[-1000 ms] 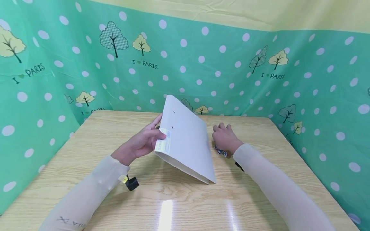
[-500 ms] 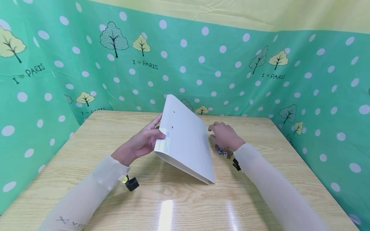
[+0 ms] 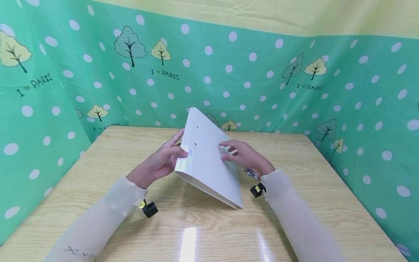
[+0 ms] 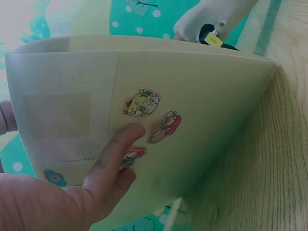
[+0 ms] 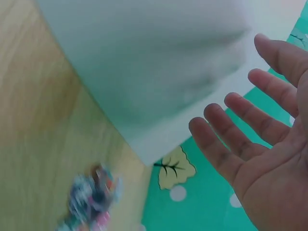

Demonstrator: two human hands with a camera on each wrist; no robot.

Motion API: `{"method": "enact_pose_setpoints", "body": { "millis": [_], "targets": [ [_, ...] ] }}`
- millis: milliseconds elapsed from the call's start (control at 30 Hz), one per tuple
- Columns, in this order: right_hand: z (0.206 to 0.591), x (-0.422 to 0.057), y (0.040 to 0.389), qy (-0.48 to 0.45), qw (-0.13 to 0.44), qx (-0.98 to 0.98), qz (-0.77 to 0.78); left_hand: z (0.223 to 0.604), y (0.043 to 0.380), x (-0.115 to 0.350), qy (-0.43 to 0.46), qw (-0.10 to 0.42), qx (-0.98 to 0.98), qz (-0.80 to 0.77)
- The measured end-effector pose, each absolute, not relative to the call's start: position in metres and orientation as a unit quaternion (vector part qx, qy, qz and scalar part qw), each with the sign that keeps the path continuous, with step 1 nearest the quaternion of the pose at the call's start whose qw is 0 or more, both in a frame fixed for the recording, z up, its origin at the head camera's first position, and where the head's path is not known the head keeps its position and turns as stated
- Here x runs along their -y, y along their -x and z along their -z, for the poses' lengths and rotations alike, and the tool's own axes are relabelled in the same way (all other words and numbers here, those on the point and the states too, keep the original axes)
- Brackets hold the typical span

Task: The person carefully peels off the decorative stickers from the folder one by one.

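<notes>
My left hand [image 3: 160, 162] grips a white clip file folder [image 3: 209, 156] by its spine side, thumb on the label. The folder stands tilted on its lower edge. In the left wrist view its other cover bears several cartoon stickers, among them a yellow one [image 4: 143, 104] and a red one [image 4: 165, 127]; fingers [image 4: 113, 159] lie across that cover. My right hand [image 3: 245, 155] is in front of the plain cover, fingers spread and holding nothing; contact cannot be told. Beside it on the table lies a small pile of colourful stickers [image 3: 251, 173], partly hidden by the right wrist.
The wooden table [image 3: 108, 160] reaches back to a green dotted curtain [image 3: 209, 72] that surrounds it. Small black cameras hang from the left wrist [image 3: 150, 209] and the right wrist [image 3: 257, 190].
My right hand has moved left from beside the sticker pile to in front of the folder, and its fingers have spread. The left hand and folder have stayed almost still.
</notes>
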State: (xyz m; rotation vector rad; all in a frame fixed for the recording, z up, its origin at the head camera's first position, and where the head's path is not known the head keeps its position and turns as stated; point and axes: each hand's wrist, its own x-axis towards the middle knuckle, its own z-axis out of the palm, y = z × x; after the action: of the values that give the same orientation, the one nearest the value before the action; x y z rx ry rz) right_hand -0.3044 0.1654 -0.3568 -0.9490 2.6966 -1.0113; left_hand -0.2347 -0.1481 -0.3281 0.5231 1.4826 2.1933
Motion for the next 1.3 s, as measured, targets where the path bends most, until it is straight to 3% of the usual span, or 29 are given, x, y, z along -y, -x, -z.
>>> {"method": "enact_pose_setpoints", "body": {
  "millis": [600, 1033, 1300],
  "targets": [
    [0.373, -0.151, 0.3, 0.32, 0.061, -0.846, 0.421, 0.323, 0.236, 0.148, -0.193, 0.206, -0.53, -0.799],
    [0.37, -0.132, 0.299, 0.31, 0.047, -0.817, 0.484, 0.295, 0.242, 0.142, -0.229, 0.178, -0.552, -0.782],
    [0.372, -0.124, 0.302, 0.306, 0.071, -0.776, 0.547, 0.276, 0.246, 0.133, -0.221, 0.151, -0.586, -0.765]
  ]
}}
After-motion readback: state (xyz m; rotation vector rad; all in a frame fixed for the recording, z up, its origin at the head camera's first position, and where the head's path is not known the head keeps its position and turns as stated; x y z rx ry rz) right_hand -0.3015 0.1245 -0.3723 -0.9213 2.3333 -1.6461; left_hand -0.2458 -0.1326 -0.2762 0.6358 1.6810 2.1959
